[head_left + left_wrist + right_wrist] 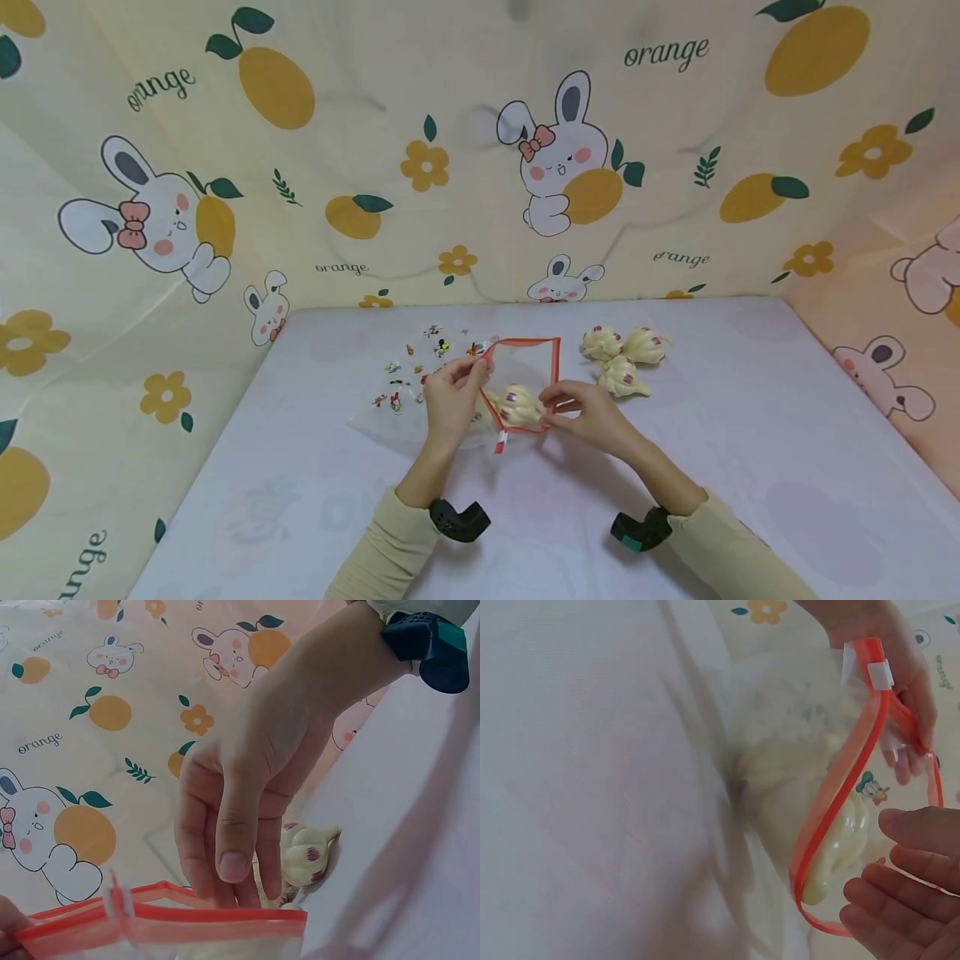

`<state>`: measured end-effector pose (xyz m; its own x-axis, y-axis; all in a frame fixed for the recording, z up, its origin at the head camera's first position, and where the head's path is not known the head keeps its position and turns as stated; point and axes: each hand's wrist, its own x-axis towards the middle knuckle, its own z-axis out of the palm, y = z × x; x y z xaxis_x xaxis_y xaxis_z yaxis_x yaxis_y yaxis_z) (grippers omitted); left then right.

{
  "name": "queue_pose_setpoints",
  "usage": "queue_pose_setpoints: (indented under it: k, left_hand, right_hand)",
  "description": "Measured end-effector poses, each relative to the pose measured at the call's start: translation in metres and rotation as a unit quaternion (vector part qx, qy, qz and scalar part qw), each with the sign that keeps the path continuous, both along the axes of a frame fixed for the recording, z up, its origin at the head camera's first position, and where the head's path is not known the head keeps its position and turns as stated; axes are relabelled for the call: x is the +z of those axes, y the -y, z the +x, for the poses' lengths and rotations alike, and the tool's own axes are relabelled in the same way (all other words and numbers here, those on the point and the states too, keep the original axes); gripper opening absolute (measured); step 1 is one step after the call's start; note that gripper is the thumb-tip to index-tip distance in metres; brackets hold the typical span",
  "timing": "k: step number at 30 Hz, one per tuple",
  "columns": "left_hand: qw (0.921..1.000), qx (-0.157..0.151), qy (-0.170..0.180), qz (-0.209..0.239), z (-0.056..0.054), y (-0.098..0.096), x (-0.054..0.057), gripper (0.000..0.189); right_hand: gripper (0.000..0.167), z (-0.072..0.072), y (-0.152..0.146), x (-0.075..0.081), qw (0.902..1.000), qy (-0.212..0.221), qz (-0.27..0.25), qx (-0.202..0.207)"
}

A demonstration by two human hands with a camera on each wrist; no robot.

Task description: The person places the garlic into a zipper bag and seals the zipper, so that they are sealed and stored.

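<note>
A clear zip bag with a red zip edge and small cartoon prints lies on the table, its mouth held apart. At the left side of that mouth, my left hand pinches the edge. A cream garlic bulb with purple marks is inside, near the mouth; through the plastic in the right wrist view, a blurred pale shape shows deeper in. My right hand is at the right side of the mouth, fingers extended and holding nothing. The white zip slider sits at one end of the zip.
Three more garlic bulbs are grouped on the white table at the back right. A cloth printed with rabbits and oranges hangs behind and along the sides. Black cameras are strapped to both wrists.
</note>
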<state>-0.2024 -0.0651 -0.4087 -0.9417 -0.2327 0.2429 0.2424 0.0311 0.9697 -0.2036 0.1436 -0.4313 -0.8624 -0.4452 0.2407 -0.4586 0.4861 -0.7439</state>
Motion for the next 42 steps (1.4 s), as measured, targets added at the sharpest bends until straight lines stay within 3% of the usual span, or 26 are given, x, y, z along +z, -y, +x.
queue_pose_setpoints:
  k: [7,17,23,30,37,42]
  left_hand:
    - [0.9993,0.021,-0.009,0.028,-0.002,0.005,0.003,0.019]
    - [0.9959,0.060,-0.001,0.068,-0.009,0.019,0.014,0.019]
    - [0.9944,0.073,0.031,0.069,-0.013,0.021,0.019,0.020]
    - [0.9882,0.089,0.069,0.103,-0.019,0.020,0.024,0.022]
    - [0.9877,0.073,0.066,0.121,-0.021,0.021,0.025,0.020]
    - [0.9906,0.065,0.062,0.103,-0.019,0.023,0.023,0.019]
  right_hand:
    - [0.018,0.001,-0.005,0.000,0.9999,0.001,0.003,-0.013]
    - [0.018,-0.005,-0.035,0.007,0.9956,-0.010,-0.029,-0.089]
    - [0.019,-0.013,-0.055,0.014,0.9901,-0.024,-0.026,-0.136]
    - [0.018,-0.022,-0.067,0.019,0.9845,-0.030,-0.015,-0.172]
    - [0.022,-0.028,-0.072,0.019,0.9805,-0.037,-0.015,-0.192]
    - [0.023,-0.029,-0.075,0.019,0.9789,-0.044,-0.026,-0.198]
